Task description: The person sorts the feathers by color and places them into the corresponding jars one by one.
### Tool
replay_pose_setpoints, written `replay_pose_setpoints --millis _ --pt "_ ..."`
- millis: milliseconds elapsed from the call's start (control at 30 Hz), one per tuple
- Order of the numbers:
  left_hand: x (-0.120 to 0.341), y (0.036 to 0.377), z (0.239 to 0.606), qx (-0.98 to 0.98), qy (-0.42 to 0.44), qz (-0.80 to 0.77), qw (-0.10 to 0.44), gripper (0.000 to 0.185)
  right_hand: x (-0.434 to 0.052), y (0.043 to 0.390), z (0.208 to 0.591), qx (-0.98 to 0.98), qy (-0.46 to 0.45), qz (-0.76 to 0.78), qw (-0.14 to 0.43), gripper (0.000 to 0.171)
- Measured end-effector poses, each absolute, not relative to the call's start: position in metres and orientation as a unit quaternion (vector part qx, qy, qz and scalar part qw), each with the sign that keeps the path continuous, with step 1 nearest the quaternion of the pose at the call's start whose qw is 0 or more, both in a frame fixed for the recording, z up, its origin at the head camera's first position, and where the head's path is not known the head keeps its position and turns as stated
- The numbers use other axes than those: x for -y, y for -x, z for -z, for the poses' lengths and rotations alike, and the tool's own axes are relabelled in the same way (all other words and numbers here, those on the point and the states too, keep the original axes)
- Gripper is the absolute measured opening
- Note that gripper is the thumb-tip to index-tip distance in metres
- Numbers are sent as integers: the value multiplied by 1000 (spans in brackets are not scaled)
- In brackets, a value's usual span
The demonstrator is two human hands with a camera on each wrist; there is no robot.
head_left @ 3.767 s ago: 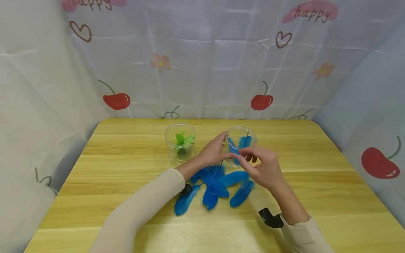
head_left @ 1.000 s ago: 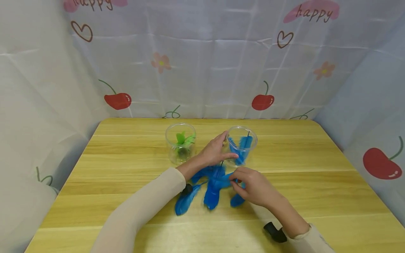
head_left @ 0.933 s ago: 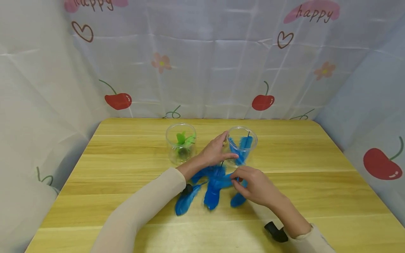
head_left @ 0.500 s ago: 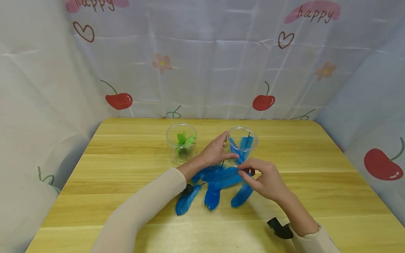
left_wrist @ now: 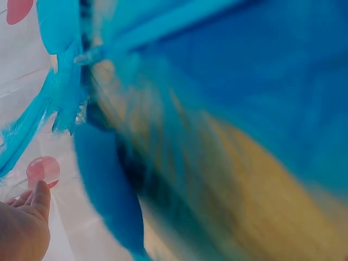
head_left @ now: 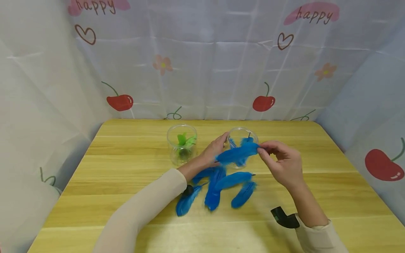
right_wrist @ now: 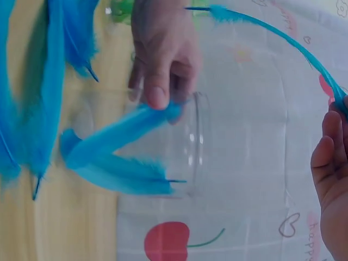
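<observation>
My left hand (head_left: 212,152) grips the left side of a clear plastic cup (head_left: 243,128), thumb in front and fingers behind. Inside that cup stand a couple of blue feathers (right_wrist: 114,136), one quill poking up toward the rim. Between thumb and fingers, my right hand (head_left: 283,164) pinches one end of another blue feather (head_left: 237,154). This feather stretches leftward across the front of the cup, its quill end over my left hand; from the right wrist it looks bowed. Below the cup, several blue feathers (head_left: 233,180) lie loose on the wooden table (head_left: 126,168).
A second clear cup (head_left: 181,146) with bright green leaf-like pieces (head_left: 182,140) in it stands left of my left hand. Dark camera mounts show at both wrists, the right one (head_left: 284,218) sticking out over the table. Behind the table hangs a printed white curtain (head_left: 202,70).
From the feather pile my right hand has risen up and right, lifting one blue feather in front of the cup. The left hand keeps its hold on the cup.
</observation>
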State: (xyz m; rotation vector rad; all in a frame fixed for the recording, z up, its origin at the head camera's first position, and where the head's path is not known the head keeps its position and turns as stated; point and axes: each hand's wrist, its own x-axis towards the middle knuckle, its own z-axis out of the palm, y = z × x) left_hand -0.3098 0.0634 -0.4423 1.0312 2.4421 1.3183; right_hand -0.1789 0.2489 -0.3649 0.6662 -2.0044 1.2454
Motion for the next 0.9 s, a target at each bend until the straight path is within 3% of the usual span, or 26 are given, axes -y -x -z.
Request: replay_pose_setpoints --millis 100,200,300,500,900 --pt "-64 308 443 -835 -340 -421 94 83 -255 181 357 760 -240 -479 369 25" --pt "-65 307 442 -856 -318 -393 103 98 -262 185 352 757 -225 -474 389 21" --pt "-66 307 442 -861 -318 -383 100 97 -269 189 349 766 -205 -459 401 10" --pt "-66 309 442 -854 -322 -398 95 91 -279 198 351 810 -164 -386 410 18" --pt "-65 309 443 -854 -323 -397 94 90 -283 205 361 868 -114 -304 376 12"
